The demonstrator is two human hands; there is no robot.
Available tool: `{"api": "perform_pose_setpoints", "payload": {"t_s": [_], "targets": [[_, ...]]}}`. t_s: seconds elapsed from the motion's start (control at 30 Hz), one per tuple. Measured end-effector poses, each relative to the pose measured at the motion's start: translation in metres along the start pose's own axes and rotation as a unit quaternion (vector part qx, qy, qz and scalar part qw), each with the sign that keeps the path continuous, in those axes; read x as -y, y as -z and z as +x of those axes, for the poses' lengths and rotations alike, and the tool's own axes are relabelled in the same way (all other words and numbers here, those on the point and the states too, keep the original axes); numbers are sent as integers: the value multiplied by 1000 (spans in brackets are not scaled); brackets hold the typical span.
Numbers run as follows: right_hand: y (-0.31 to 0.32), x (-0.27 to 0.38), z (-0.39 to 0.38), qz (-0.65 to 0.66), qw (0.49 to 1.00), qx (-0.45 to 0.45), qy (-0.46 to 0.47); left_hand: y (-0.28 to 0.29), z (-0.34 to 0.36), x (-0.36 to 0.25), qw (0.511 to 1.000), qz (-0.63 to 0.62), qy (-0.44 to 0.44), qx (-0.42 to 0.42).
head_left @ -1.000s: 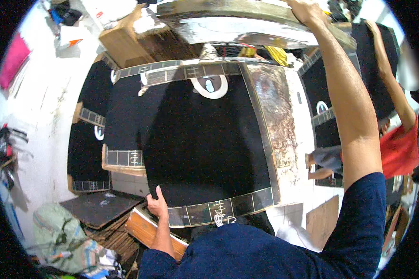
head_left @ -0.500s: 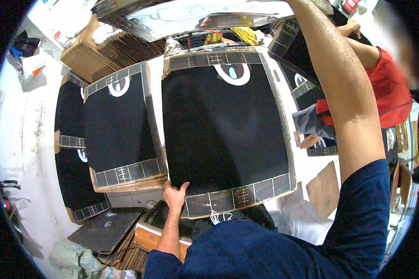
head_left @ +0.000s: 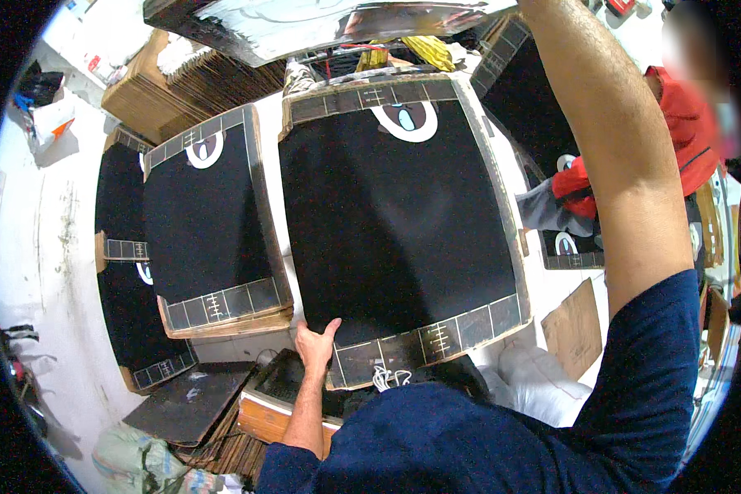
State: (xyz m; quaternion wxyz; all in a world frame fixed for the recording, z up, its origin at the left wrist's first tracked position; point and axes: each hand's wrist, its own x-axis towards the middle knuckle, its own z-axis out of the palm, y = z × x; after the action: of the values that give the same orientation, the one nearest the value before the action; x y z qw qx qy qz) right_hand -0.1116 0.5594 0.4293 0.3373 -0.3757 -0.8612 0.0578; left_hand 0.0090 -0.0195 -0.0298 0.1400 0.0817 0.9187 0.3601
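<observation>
A board covered with black fabric [head_left: 395, 222] lies in front of me, with a taped ruled border along its near and far ends. A white oval with a blue centre [head_left: 405, 121] is printed near its far end. My left hand [head_left: 314, 344] grips the board's near left corner, thumb on the upper side and fingers mostly hidden. My right arm stretches up and forward toward a tilted, paint-smeared frame [head_left: 305, 33] at the top. The right hand is outside the picture, so whether it touches the frame cannot be seen.
Left of me lies another black-covered board [head_left: 210, 218], with more beyond it. Stacked brown boards [head_left: 152, 90] stand at the far left. A wooden box [head_left: 263, 420] is near my left forearm. On the right are a person in a red top [head_left: 687, 123] and a cardboard sheet [head_left: 575, 329].
The frame at the top has shifted slightly left. The other person's outstretched hand and forearm no longer show. My left hand keeps its place on the board's corner.
</observation>
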Motion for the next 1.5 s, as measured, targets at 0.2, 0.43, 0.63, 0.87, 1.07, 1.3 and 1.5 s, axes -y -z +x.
{"api": "perform_pose_setpoints", "payload": {"t_s": [0.2, 0.43, 0.63, 0.87, 1.07, 1.3, 1.5], "targets": [[4, 5, -9, 26, 999, -11, 22, -8, 6, 3, 992, 92, 81, -16], [18, 4, -71, 18, 1000, -9, 0, -13, 14, -6, 980, 193, -9, -47], [-14, -40, -171, 10, 1000, -9, 20, 19, 62, -182, 945, -286, -156, -19], [-100, -116, -380, 143, 984, 104, 30, 2, 66, -233, 656, -718, 232, 32], [-207, -172, -386, 139, 976, 154, 65, -65, 67, -151, 652, -661, 370, -30], [-321, -175, -206, 39, 976, 103, 190, -100, 59, -115, 926, 227, -297, -56], [-349, -165, -161, -50, 955, 178, 230, -102, 83, -79, 898, 251, -352, -75]]}}
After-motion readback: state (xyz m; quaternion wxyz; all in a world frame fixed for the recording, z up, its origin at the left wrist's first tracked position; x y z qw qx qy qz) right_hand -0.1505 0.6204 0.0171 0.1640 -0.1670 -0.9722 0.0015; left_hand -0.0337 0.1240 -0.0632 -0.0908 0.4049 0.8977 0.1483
